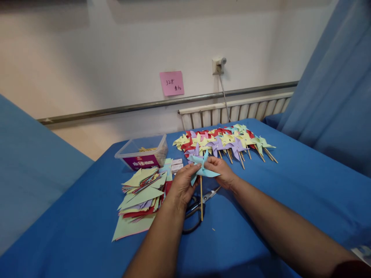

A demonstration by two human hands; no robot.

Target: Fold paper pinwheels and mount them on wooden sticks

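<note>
My left hand (182, 181) and my right hand (222, 170) both pinch a light blue paper pinwheel (202, 166) over the blue table (290, 193). Its thin wooden stick (201, 202) hangs down toward me. My left fingers hold the pinwheel's left blades, my right fingers its right side. Black-handled scissors (199, 202) lie on the table just under the stick.
A row of finished pinwheels (223, 142) in yellow, red, purple and green lies behind my hands. A stack of coloured cut paper (142, 197) sits at left. A clear plastic box (142, 151) with sticks stands behind it, small white boxes (176, 165) beside. Blue curtain (333, 85) at right.
</note>
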